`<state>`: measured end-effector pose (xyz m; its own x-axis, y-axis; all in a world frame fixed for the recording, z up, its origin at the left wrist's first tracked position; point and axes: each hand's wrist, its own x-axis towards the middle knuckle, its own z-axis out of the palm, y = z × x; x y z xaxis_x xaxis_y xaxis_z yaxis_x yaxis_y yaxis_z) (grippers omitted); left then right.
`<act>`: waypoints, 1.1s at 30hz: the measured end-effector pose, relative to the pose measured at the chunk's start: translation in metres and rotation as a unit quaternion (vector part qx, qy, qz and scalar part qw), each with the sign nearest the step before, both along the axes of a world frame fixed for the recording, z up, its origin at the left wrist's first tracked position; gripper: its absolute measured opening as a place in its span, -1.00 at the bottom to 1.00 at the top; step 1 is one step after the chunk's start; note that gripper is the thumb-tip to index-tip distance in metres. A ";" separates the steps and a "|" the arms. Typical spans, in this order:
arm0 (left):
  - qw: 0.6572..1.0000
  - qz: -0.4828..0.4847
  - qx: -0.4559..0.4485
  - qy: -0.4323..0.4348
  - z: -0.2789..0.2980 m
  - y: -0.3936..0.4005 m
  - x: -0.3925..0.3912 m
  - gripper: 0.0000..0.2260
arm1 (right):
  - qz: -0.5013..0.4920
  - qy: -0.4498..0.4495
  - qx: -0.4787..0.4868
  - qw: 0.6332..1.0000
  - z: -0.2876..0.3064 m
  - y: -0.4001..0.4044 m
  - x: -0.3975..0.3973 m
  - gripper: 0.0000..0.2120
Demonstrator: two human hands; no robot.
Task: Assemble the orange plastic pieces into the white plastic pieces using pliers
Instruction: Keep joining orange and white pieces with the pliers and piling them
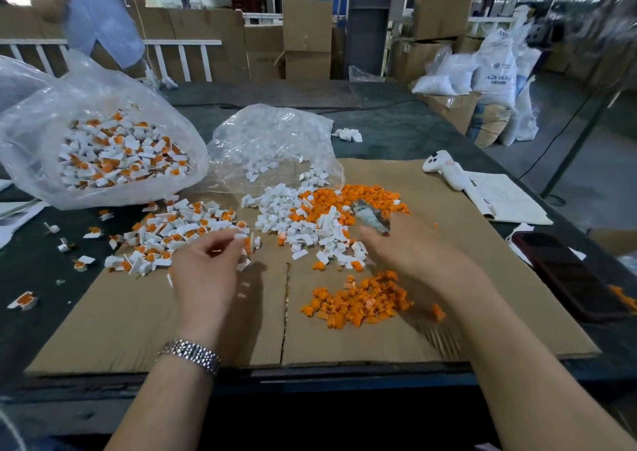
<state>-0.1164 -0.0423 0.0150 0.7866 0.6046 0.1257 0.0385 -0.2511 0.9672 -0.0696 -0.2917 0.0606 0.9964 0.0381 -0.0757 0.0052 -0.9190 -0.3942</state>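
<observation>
on the cardboard (138,330), head view: left hand (206,271) hangs over the finished pile (179,233), fingertips pinched on what looks like one joined piece. right hand (400,247) is blurred, wrapped round the pliers (370,218) by the white pieces (293,216). orange pieces (358,302) lie just beside it. likely step: dropping a done part. next move calls for a fresh white and orange pair, then a squeeze.
</observation>
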 end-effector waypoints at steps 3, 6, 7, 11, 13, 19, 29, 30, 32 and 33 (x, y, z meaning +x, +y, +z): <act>0.992 0.041 0.115 0.013 0.001 0.006 0.002 -0.71 | -0.041 -0.011 -0.095 0.995 -0.015 -0.013 0.017 -0.40; 0.979 -0.028 0.199 0.004 0.002 -0.003 0.006 -0.71 | -0.043 -0.024 -0.164 0.985 -0.031 -0.016 0.024 -0.38; 0.975 -0.066 0.213 0.004 0.002 -0.010 0.010 -0.77 | -0.041 -0.025 -0.182 0.982 -0.036 -0.016 0.025 -0.35; 0.932 -0.145 0.325 0.067 -0.006 -0.035 0.029 -0.85 | -0.040 -0.053 -0.215 0.974 -0.050 -0.014 0.027 -0.29; 0.920 -0.139 0.354 0.099 -0.009 -0.043 0.039 -0.84 | -0.040 -0.062 -0.228 0.971 -0.053 -0.012 0.027 -0.28; 0.923 -0.143 0.340 0.107 -0.017 -0.049 0.051 -0.91 | 0.008 -0.128 -0.186 0.974 -0.038 0.003 0.020 -0.49; 0.974 -0.215 -0.015 0.068 -0.012 -0.025 0.018 -0.88 | 0.196 -0.099 -0.100 0.970 -0.042 0.064 -0.001 -0.82; 0.968 -0.226 -0.085 0.068 -0.011 -0.023 0.016 -0.88 | 0.191 -0.098 -0.085 0.973 -0.044 0.064 -0.002 -0.84; 0.938 -0.245 -0.239 0.057 -0.009 -0.019 0.015 -0.85 | 0.163 -0.108 -0.028 0.980 -0.046 0.063 -0.004 -0.90; 0.916 -0.254 -0.308 0.049 -0.009 -0.018 0.014 -0.81 | 0.140 -0.113 0.022 0.983 -0.046 0.061 -0.005 -0.93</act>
